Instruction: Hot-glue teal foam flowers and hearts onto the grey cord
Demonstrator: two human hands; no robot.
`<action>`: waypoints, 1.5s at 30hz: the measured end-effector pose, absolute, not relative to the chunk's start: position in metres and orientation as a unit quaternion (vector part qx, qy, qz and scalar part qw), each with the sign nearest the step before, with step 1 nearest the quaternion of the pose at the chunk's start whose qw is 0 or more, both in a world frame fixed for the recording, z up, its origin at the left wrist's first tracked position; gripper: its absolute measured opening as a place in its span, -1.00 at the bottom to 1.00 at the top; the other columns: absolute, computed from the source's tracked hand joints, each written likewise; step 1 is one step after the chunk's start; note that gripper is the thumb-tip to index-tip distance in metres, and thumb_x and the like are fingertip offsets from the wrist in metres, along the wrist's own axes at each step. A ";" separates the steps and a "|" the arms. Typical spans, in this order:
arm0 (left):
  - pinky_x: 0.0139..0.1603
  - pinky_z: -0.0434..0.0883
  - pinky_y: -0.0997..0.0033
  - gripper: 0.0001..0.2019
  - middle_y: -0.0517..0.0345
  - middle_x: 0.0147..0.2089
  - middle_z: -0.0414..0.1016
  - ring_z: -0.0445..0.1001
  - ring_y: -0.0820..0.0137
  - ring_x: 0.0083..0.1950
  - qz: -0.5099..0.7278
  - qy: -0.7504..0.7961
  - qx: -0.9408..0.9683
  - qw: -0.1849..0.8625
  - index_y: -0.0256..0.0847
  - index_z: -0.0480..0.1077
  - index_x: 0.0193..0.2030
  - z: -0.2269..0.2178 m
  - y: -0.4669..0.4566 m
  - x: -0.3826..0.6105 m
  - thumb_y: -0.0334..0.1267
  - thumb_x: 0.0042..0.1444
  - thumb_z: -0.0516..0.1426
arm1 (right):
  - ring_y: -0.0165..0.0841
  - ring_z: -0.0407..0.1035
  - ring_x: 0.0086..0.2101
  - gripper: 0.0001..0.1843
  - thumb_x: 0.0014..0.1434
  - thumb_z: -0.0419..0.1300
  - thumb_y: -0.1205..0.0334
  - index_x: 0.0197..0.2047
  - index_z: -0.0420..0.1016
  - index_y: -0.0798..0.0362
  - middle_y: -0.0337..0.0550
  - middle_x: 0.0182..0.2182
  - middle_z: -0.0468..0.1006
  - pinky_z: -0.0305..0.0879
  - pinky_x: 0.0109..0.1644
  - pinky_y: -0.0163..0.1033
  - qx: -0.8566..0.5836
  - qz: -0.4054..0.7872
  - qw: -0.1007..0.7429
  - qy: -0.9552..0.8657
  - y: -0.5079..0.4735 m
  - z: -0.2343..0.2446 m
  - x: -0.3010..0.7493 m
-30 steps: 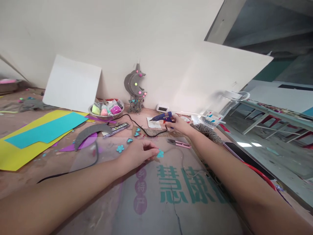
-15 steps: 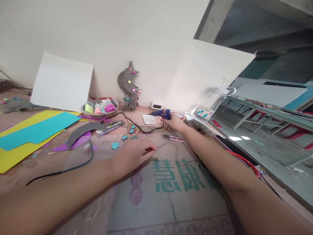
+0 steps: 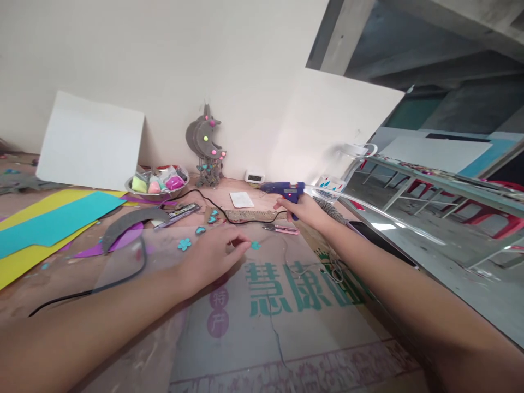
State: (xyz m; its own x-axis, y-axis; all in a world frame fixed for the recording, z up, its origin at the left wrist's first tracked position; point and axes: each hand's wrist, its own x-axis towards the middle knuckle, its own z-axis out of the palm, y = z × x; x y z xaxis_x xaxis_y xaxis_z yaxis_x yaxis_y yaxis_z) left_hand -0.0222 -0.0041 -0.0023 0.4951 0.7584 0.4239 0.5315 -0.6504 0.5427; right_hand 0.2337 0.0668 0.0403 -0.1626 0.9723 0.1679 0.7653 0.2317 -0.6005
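Note:
My right hand (image 3: pixel 306 212) is wrapped round the handle of a blue hot glue gun (image 3: pixel 289 190), with its nozzle pointing left and a small red light lit. A long clear glue stick (image 3: pixel 380 206) sticks out of its back. Nearer to me, my left hand (image 3: pixel 219 252) pinches a small teal flower (image 3: pixel 255 245) at its fingertips, above a translucent sheet (image 3: pixel 229 360) with printed characters. Thin grey thread (image 3: pixel 275 327) lies on that sheet. Another teal flower (image 3: pixel 184 244) and several teal hearts (image 3: pixel 200 230) lie beyond my left hand.
Thread snips (image 3: pixel 282 230), a white paper square (image 3: pixel 241 200) and a utility knife (image 3: pixel 180 213) lie ahead. A bowl of coloured clay (image 3: pixel 158 191), a grey moon ornament (image 3: pixel 207 143) and a small clock (image 3: pixel 254 177) stand by the wall. Coloured sheets (image 3: pixel 61 221) lie left; a clear jug (image 3: pixel 333 172) stands right.
My right hand has raised the glue gun and drawn it slightly right, so its clear stick now shows. The teal flower has come into view at my left fingertips. The view has shifted a little.

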 end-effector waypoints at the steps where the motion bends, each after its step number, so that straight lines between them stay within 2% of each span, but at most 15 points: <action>1: -0.30 0.33 0.40 -0.76 0.16 -0.38 0.48 0.43 0.37 -0.31 0.332 0.413 0.820 0.219 -0.18 0.40 -0.38 -0.001 -0.003 -0.021 -0.14 0.16 -0.01 | -0.40 0.35 -0.61 -0.58 0.18 0.00 -0.03 -0.25 0.48 0.16 -0.12 -0.57 0.52 0.26 -0.46 -0.29 -0.583 0.204 0.273 -0.738 0.056 0.041 0.234; 4: -0.56 0.24 0.49 -0.75 0.24 -0.55 0.37 0.33 0.46 -0.56 0.325 0.466 0.730 0.380 -0.18 0.32 -0.40 -0.003 0.001 -0.020 -0.07 0.13 -0.01 | -0.35 0.44 -0.46 -0.66 0.13 0.10 -0.01 -0.21 0.45 0.10 -0.04 -0.24 0.56 0.34 -0.36 -0.24 -0.540 0.255 0.353 -0.721 0.021 0.041 0.230; 6: -0.63 0.19 0.53 -0.76 0.28 -0.60 0.32 0.27 0.50 -0.63 0.325 0.469 0.685 0.453 -0.18 0.26 -0.42 -0.005 0.005 -0.020 -0.06 0.11 0.01 | -0.32 0.43 -0.43 -0.69 0.10 0.15 0.00 -0.22 0.44 0.07 -0.07 -0.26 0.56 0.37 -0.27 -0.19 -0.534 0.252 0.388 -0.707 0.001 0.037 0.225; 8: -0.63 0.18 0.56 -0.75 0.29 -0.61 0.31 0.25 0.53 -0.64 0.335 0.470 0.657 0.484 -0.19 0.22 -0.44 -0.008 0.008 -0.020 -0.05 0.09 0.03 | -0.28 0.43 -0.40 -0.71 0.10 0.15 0.00 -0.26 0.45 0.06 -0.10 -0.39 0.55 0.36 -0.21 -0.15 -0.544 0.260 0.368 -0.708 -0.013 0.031 0.220; 9: -0.63 0.19 0.57 -0.75 0.28 -0.61 0.32 0.25 0.54 -0.64 0.339 0.470 0.649 0.493 -0.19 0.21 -0.45 -0.008 0.010 -0.020 -0.06 0.08 0.04 | -0.28 0.42 -0.39 -0.71 0.11 0.14 0.00 -0.28 0.45 0.05 -0.10 -0.39 0.54 0.36 -0.19 -0.15 -0.542 0.265 0.376 -0.703 -0.018 0.026 0.219; 12: -0.62 0.19 0.59 -0.75 0.26 -0.59 0.34 0.25 0.56 -0.63 0.344 0.468 0.638 0.505 -0.20 0.20 -0.46 -0.009 0.013 -0.020 -0.07 0.06 0.06 | -0.27 0.42 -0.38 -0.74 0.11 0.14 -0.01 -0.31 0.43 0.02 -0.14 -0.39 0.53 0.36 -0.22 -0.17 -0.541 0.259 0.376 -0.706 -0.026 0.014 0.218; 17: -0.55 0.27 0.57 -0.76 0.22 -0.54 0.38 0.31 0.55 -0.58 0.349 0.470 0.636 0.503 -0.23 0.23 -0.46 -0.009 0.016 -0.020 -0.10 0.06 0.06 | -0.31 0.39 -0.40 -0.76 0.13 0.12 0.00 -0.33 0.39 0.00 -0.20 -0.41 0.48 0.32 -0.32 -0.24 -0.533 0.238 0.314 -0.749 -0.030 0.007 0.219; 21: -0.49 0.30 0.55 -0.77 0.22 -0.53 0.39 0.34 0.54 -0.54 0.357 0.466 0.635 0.502 -0.23 0.23 -0.46 -0.008 0.016 -0.020 -0.11 0.07 0.07 | -0.30 0.38 -0.34 -0.75 0.12 0.14 0.00 -0.32 0.39 0.02 -0.17 -0.36 0.48 0.30 -0.28 -0.24 -0.515 0.249 0.280 -0.771 -0.031 0.011 0.217; 24: -0.48 0.29 0.56 -0.77 0.23 -0.53 0.39 0.34 0.54 -0.52 0.370 0.457 0.634 0.503 -0.23 0.22 -0.46 -0.008 0.015 -0.020 -0.12 0.07 0.07 | -0.27 0.38 -0.30 -0.75 0.10 0.16 0.00 -0.33 0.41 0.01 -0.15 -0.35 0.49 0.30 -0.24 -0.22 -0.509 0.250 0.275 -0.776 -0.030 0.010 0.214; 29: -0.53 0.24 0.58 -0.77 0.22 -0.53 0.39 0.32 0.54 -0.52 0.373 0.443 0.636 0.511 -0.23 0.23 -0.46 -0.009 0.014 -0.021 -0.12 0.06 0.07 | -0.29 0.33 -0.37 -0.70 0.07 0.17 -0.06 -0.39 0.37 0.02 -0.16 -0.42 0.44 0.26 -0.32 -0.25 -0.529 0.214 0.270 -0.776 -0.029 0.007 0.212; 35: -0.52 0.26 0.56 -0.78 0.20 -0.53 0.41 0.33 0.53 -0.53 0.366 0.450 0.633 0.513 -0.23 0.24 -0.46 -0.009 0.014 -0.020 -0.12 0.05 0.08 | -0.30 0.31 -0.37 -0.67 0.06 0.17 -0.08 -0.42 0.34 0.04 -0.16 -0.43 0.42 0.23 -0.33 -0.25 -0.532 0.184 0.264 -0.783 -0.028 0.008 0.211; 45: -0.58 0.20 0.62 -0.79 0.24 -0.56 0.37 0.31 0.56 -0.55 0.372 0.447 0.626 0.519 -0.23 0.23 -0.48 -0.009 0.013 -0.020 -0.14 0.04 0.08 | -0.27 0.36 -0.31 -0.70 0.06 0.18 -0.04 -0.28 0.41 0.02 -0.14 -0.34 0.47 0.28 -0.27 -0.24 -0.527 0.167 0.261 -0.791 -0.026 0.003 0.214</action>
